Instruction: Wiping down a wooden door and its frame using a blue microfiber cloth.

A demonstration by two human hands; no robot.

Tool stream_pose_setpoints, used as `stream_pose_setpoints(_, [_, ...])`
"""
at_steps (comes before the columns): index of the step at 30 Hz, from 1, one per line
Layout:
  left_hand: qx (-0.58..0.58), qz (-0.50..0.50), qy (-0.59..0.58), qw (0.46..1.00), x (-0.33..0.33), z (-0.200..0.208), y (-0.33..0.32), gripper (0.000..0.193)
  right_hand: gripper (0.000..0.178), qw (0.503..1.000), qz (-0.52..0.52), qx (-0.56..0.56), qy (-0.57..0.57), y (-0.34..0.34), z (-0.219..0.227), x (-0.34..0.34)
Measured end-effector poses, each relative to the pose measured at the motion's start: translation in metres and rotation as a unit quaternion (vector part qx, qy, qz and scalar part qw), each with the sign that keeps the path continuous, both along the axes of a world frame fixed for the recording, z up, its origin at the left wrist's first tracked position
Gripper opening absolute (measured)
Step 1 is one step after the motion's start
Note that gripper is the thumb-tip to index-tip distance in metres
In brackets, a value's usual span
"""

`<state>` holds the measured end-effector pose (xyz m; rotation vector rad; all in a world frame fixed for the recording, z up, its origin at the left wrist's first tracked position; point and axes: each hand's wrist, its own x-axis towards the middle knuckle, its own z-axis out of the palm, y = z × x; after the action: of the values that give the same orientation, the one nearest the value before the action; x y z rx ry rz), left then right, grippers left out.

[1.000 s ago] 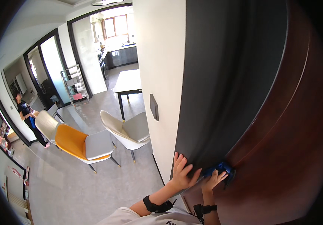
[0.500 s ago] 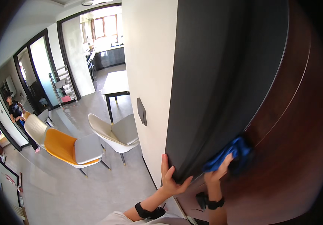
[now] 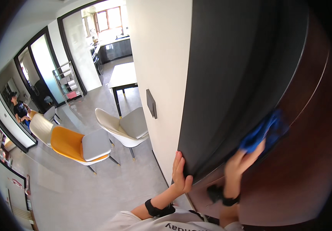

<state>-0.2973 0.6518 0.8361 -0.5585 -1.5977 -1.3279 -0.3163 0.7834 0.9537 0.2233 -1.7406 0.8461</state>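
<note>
My right hand holds a blue cloth against a dark reddish-brown door panel, close to the seam with a black frame. Part of the cloth is smeared by motion. My left hand rests at the lower corner where the black frame meets the white wall; its fingers are stretched upward and nothing is in it. Each wrist wears a black strap. A dark wall switch sits above my left hand.
Over on the left stand an orange-backed chair and a white chair on the grey floor. Behind them are a white-topped table and a metal rack. A person stands at the far left.
My right hand and the blue cloth have moved up and rightward along the panel. The fingers of my left hand are closer together. The whole view has shifted slightly.
</note>
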Motion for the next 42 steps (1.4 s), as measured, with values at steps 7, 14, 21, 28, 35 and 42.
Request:
stream_pose_setpoints(7, [-0.100, -0.032, -0.046, 0.993, -0.007, -0.035, -0.009, 0.079, 0.047, 0.998, 0.009, -0.011, 0.060, 0.004, 0.019, -0.006])
stream_pose_setpoints(14, [-0.085, -0.061, -0.056, 0.993, -0.015, -0.064, -0.010, 0.086, 0.044, 0.985, -0.066, 0.053, -0.148, 0.021, -0.330, 0.007])
stream_pose_setpoints(21, [-0.061, -0.061, -0.015, 0.996, -0.016, -0.025, -0.001, 0.080, 0.041, 0.993, 0.052, -0.086, -0.053, -0.005, -0.117, 0.021])
stream_pose_setpoints(28, [-0.083, -0.064, 0.006, 0.994, -0.012, -0.008, 0.002, 0.079, 0.039, 0.972, 0.163, 0.062, 0.155, 0.024, 0.083, -0.003])
stream_pose_setpoints(35, [-0.067, -0.105, -0.030, 0.992, -0.017, -0.024, -0.005, 0.082, 0.037, 0.985, 0.158, 0.053, 0.042, -0.018, -0.065, 0.031])
stream_pose_setpoints(42, [-0.026, -0.141, 0.000, 0.990, -0.003, 0.003, 0.000, 0.067, 0.039, 0.994, 0.082, 0.010, -0.075, -0.043, -0.161, 0.060])
